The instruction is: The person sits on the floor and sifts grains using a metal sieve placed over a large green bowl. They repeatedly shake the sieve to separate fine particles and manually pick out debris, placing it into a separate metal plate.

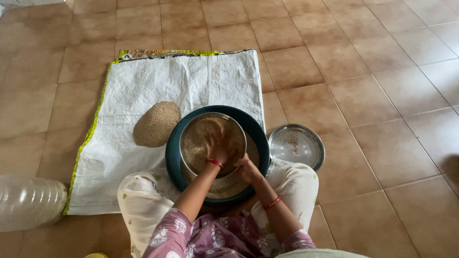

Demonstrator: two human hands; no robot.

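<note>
I sit on the floor with a dark teal basin (170,157) between my knees. A round steel sieve (190,131) holding brown grain rests tilted inside it, and more grain lies under the sieve in the basin. My left hand (220,149) is down in the sieve with its fingers spread on the grain; it looks blurred. My right hand (248,170) grips the sieve's near rim. Both wrists carry red bangles.
A heap of brown grain (156,124) lies on a white woven sack (143,81) spread on the tiled floor, left of the basin. A steel plate (296,145) with a few grains sits to the right. A clear plastic bottle (28,203) lies at far left.
</note>
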